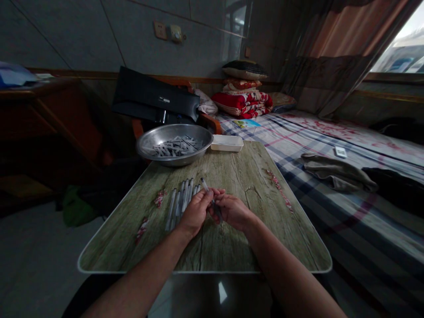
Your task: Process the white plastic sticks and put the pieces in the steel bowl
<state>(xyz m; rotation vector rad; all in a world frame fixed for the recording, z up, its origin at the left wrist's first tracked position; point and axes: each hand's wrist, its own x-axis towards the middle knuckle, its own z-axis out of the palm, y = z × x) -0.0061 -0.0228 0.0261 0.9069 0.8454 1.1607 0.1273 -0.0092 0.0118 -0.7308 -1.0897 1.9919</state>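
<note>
Over the middle of the table, my left hand (pixel 196 213) is closed round a slim clear pen (pixel 205 184), whose dark-tipped upper end sticks out past the thumb. My right hand (pixel 234 212) has its fingers closed on the lower part of the same pen, which slants down to the right. Fingers partly hide its middle. Just left of my left hand, several similar pens (pixel 172 207) lie roughly side by side on the wood-patterned table (pixel 245 247). A large metal bowl (pixel 172 160) at the far left holds a heap of clear and dark pen parts (pixel 180 145).
Beside the bowl stands a white rectangular tray (pixel 227 147). Behind them, a black monitor (pixel 155 97) leans on a wooden chair. On the right is a bed (pixel 298 145) with folded bedding (pixel 243 104) and a grey garment (pixel 334 171). A wooden desk (pixel 49 110) stands left.
</note>
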